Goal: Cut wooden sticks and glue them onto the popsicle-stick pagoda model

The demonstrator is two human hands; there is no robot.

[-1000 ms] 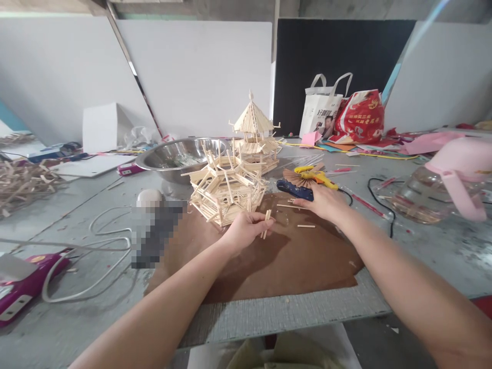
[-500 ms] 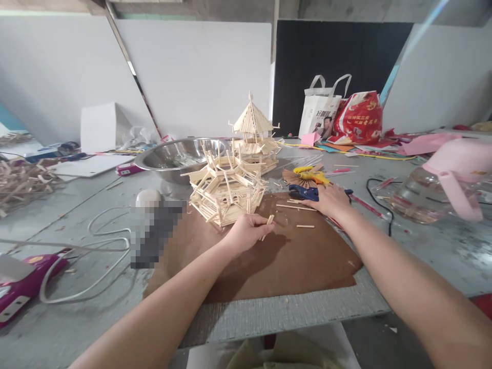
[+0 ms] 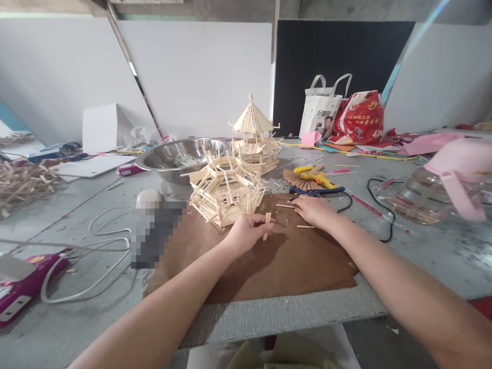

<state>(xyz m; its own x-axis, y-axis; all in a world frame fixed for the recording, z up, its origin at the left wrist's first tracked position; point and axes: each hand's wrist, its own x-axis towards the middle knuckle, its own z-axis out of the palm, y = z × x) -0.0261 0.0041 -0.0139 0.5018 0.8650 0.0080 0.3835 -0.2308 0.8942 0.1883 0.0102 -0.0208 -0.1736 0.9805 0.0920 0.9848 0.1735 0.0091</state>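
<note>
My left hand [image 3: 249, 231] pinches short pale wooden sticks [image 3: 267, 221], held upright over the brown mat. My right hand [image 3: 315, 211] is beside the blue-handled pliers [image 3: 317, 191], its fingers bent down together at the mat. Its fingertips meet the end of a thin wooden stick [image 3: 283, 206]; whatever lies under them is hidden. Another loose stick [image 3: 305, 226] lies just below that hand. Behind my left hand stands an open-topped, many-sided stick structure [image 3: 226, 192]. A pavilion model with a pointed roof [image 3: 253, 120] rises farther back.
The brown mat [image 3: 246, 279] covers the table's front. A steel basin [image 3: 154, 161] sits back left, near a white cable [image 3: 92, 246] and purple power strip [image 3: 28, 287]. Beyond the pliers lies a yellow glue gun [image 3: 321, 179]. A pink-lidded jug [image 3: 418, 197] stands right.
My right hand has let go of the blue pliers and moved left and nearer, down to the loose sticks. The sticks in my left hand are now more upright.
</note>
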